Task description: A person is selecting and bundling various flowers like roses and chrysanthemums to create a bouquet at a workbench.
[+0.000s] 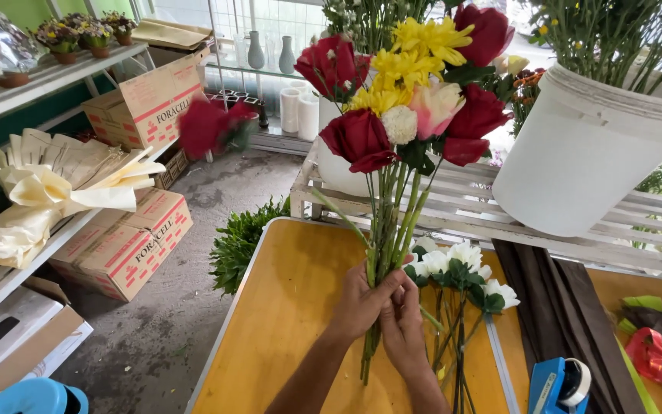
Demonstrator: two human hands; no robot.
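Both hands (383,305) around bouquet stems (387,222)

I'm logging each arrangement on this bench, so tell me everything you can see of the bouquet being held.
The bouquet stands upright above the yellow-topped table. It mixes dark red roses, yellow chrysanthemums, one pale pink bloom and a small white pompon, with a few green leaves. The long green stems are gathered into one bundle, gripped by the left hand and the right hand, whose fingers wrap around it. The stem ends hang below the hands. The blooms look fresh and open.
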